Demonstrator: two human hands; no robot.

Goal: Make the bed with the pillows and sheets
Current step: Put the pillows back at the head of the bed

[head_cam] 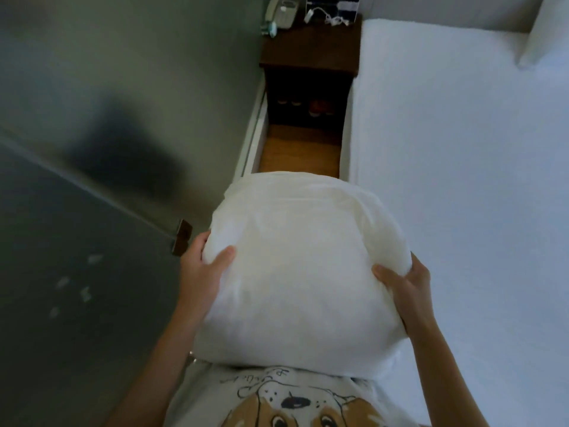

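A plump white pillow (pixel 300 266) sits at the centre of the view, held up in front of the person's chest, over the gap between wall and bed; the left hand (pixel 203 263) grips its edge at 9 o'clock, thumb pressed into the fabric; the right hand (pixel 406 285) grips the edge at 3 o'clock, fingers curled into it; the bed (pixel 462 155), covered in white, fills the 1-to-4 o'clock side; a dark wooden nightstand (pixel 311 53) stands at 12 o'clock, just beside the bed, with a phone (pixel 284 13) on it.
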